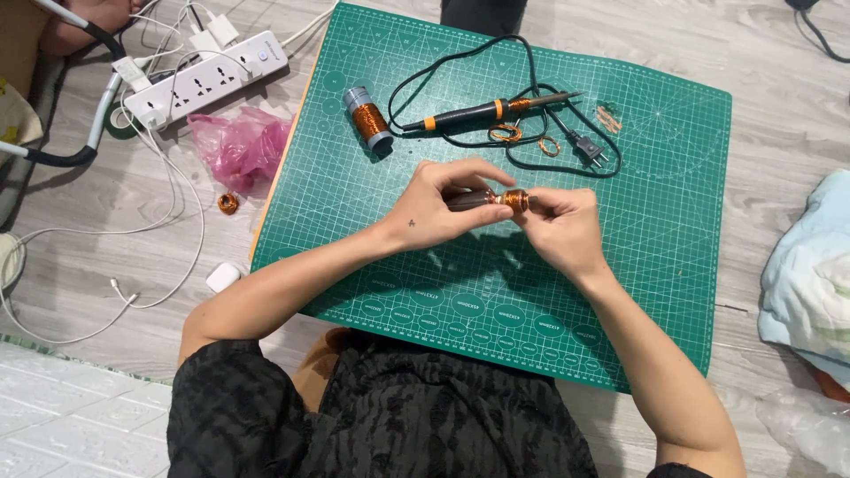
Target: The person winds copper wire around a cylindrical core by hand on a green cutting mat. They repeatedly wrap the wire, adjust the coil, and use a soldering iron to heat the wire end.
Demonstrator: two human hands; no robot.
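- The left hand (436,208) grips a dark cylindrical handle (467,200) over the middle of the green cutting mat (673,230).
- The right hand (560,226) pinches the copper coil (515,201) wound on the handle's end.
- Judgement: turns should lie tight and side by side, with the handle held steady.
- Toward the mat's far edge: a copper wire spool (368,119), an unplugged soldering iron (482,112) and 2 loose copper rings (506,134).
- The iron's cord (460,62) loops near the hands; it could snag.
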